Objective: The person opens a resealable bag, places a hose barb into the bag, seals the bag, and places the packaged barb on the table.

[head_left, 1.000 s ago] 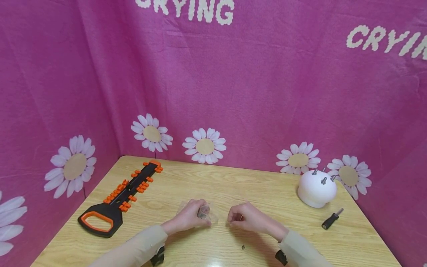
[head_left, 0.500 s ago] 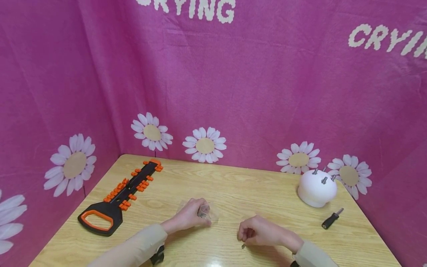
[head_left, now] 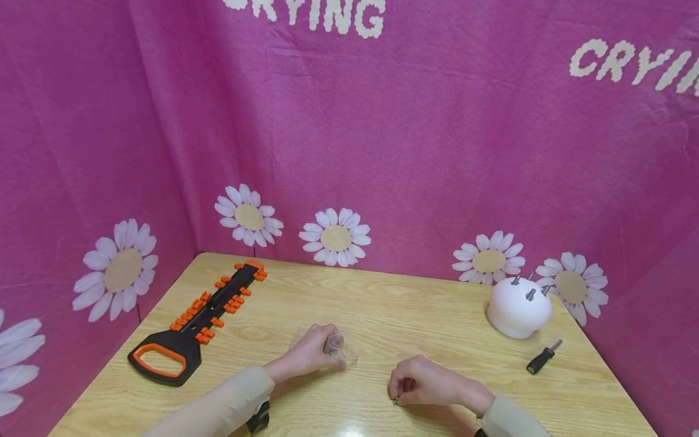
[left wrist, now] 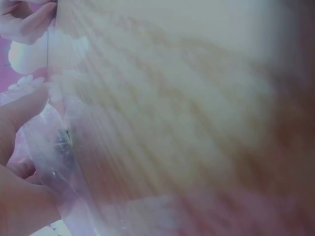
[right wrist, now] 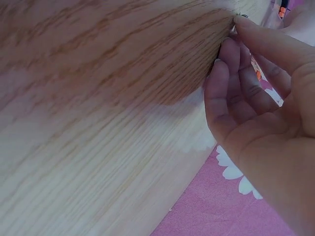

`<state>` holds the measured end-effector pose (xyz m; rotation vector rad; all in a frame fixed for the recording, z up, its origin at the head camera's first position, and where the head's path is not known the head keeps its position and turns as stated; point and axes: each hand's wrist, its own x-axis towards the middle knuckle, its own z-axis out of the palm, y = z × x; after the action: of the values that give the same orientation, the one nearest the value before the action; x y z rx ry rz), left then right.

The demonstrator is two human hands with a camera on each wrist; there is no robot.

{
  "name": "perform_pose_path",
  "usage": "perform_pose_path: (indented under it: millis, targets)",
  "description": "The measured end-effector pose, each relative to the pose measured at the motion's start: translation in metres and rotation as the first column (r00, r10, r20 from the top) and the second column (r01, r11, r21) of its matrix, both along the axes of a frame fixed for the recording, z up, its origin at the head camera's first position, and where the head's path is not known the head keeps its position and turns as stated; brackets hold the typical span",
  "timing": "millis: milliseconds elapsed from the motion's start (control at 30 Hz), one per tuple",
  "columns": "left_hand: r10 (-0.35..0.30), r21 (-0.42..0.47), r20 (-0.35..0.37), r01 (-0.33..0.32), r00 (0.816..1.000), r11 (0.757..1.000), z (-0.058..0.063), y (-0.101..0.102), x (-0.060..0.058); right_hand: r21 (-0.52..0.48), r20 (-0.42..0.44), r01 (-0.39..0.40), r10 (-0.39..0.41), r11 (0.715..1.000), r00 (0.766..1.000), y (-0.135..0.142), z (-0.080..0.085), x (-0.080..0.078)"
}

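Observation:
My left hand [head_left: 312, 352] grips a crumpled clear plastic bag [head_left: 349, 349] low over the wooden table. Small dark metal pieces [left wrist: 64, 137] show through the bag's film in the left wrist view. To the right, my right hand [head_left: 428, 382] is down at the tabletop with its fingers curled. Its thumb and forefinger pinch a tiny dark metal piece [right wrist: 243, 16], mostly covered by the fingertips.
A black board with orange clips and a handle [head_left: 166, 358] lies at the left of the table [head_left: 377, 303]. On the right stand a white rounded object with metal posts [head_left: 519, 312] and a black-handled screwdriver [head_left: 542, 359]. Pink curtains [head_left: 382, 152] enclose the table.
My right hand has moved right and toward me, down to the small metal piece that lay on the table, and now pinches it. The left hand stays with the bag.

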<state>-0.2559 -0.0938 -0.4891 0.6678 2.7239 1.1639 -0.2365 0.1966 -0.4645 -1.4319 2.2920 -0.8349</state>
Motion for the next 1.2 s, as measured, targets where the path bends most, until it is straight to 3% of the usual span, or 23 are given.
perform_pose_path:
  millis: [367,633,967,1200]
  targets:
    - [-0.004,0.004,0.002,0.004,1.000,1.000,0.002,-0.001,0.001,0.027,0.011,0.009,-0.009,1.000,1.000,-0.001,-0.001,-0.001]
    - [-0.008,0.009,-0.005,0.008,1.000,1.000,0.002,-0.001,0.000,0.012,-0.054,0.019,-0.019,1.000,0.998,-0.003,-0.002,0.000]
    - [-0.006,0.018,-0.012,0.006,1.000,1.000,0.002,0.000,0.002,-0.057,-0.048,0.095,-0.098,0.994,0.994,-0.008,0.003,-0.006]
    - [0.000,0.014,-0.014,0.000,1.000,1.000,0.003,0.000,0.002,-0.102,-0.052,0.226,-0.232,0.969,0.971,-0.023,0.007,-0.020]
